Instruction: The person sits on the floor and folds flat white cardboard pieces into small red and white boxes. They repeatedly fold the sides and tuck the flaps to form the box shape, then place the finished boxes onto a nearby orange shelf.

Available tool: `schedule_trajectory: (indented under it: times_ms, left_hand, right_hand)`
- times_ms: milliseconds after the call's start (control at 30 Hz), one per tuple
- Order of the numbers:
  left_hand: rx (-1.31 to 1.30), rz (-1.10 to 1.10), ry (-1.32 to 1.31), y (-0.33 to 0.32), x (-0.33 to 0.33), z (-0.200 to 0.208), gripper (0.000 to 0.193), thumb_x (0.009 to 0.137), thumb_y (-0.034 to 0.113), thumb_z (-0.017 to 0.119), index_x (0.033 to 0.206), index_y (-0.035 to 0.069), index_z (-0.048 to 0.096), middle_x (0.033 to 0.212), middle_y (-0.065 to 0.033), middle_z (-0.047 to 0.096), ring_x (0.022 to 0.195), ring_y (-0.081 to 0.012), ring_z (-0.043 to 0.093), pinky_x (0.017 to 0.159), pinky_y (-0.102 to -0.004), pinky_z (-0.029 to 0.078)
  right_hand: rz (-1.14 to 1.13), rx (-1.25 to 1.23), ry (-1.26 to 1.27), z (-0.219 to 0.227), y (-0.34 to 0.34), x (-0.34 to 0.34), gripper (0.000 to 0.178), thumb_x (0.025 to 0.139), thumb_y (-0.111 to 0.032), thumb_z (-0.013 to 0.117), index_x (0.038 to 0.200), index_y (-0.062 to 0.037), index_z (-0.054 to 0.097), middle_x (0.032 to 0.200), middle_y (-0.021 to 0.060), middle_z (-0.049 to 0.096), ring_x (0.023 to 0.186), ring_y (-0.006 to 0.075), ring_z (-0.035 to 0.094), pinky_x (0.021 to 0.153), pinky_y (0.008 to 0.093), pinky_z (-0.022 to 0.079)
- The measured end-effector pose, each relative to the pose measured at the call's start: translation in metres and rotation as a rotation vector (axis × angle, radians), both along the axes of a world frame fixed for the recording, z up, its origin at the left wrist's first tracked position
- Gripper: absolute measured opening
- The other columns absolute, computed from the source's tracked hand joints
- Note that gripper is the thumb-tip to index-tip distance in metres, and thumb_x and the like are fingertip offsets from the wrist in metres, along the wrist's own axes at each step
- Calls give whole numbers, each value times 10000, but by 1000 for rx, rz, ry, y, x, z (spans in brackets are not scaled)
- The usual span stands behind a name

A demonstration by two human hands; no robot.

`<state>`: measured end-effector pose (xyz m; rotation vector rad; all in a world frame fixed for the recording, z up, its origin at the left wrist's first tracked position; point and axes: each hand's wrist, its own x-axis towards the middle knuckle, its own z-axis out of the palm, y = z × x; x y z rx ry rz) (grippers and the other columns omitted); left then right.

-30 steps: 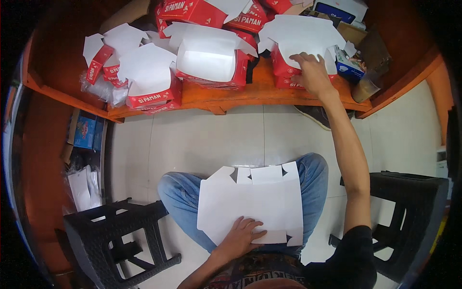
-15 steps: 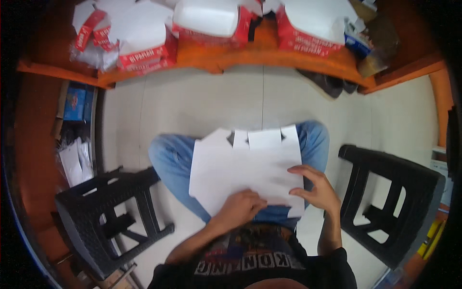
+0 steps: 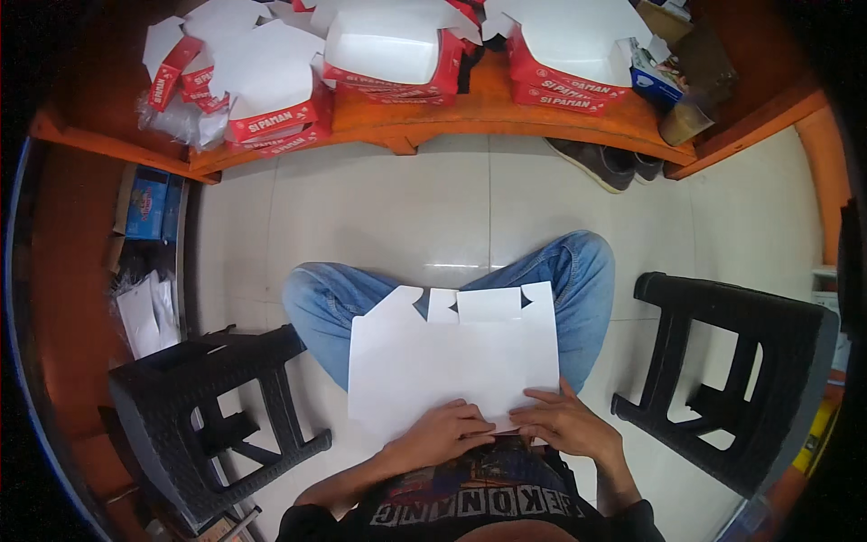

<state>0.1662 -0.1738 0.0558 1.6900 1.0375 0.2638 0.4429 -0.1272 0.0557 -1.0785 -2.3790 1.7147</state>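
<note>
Pressing flat white carton blank (image 3: 452,361) on lap: left hand (image 3: 444,434), right hand (image 3: 562,423) both open, fingers on near edge.

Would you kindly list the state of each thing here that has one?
Cardboard sheet: flat, unfolded, on the lap.
Left hand: pressing the sheet's near edge.
Right hand: pressing the sheet's near edge.
Boxes: folded, open, stacked on the shelf.
Stools: upright.

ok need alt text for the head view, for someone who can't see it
Both hands, left hand and right hand, press the near edge of a flat white cardboard box blank on the person's lap, between two black stools; folded red-and-white boxes sit on an orange shelf ahead.
</note>
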Motion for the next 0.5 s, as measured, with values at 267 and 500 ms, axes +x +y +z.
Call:
schedule_trajectory:
  times_ms: [267, 500]
  left_hand:
    - [-5, 94, -40, -18, -2, -13, 242, 979, 233, 663, 1116, 59, 761, 935, -109, 669, 940, -301, 617, 870, -403, 502]
    - [21, 37, -15, -28, -5, -12, 251, 950, 232, 709, 1124, 59, 762, 1023, -125, 699, 1069, -312, 623, 939, -395, 493]
  right_hand:
    - [-5, 91, -48, 1, -14, -7, 186, 962, -190, 673, 1100, -140, 788, 1057, 60, 782, 1387, 314, 534, 1184, 751, -7]
    - [5, 161, 3, 19, -15, -16, 183, 937, -173, 691, 1083, -124, 791, 1042, 98, 777, 1319, 327, 593, 1225, 688, 49]
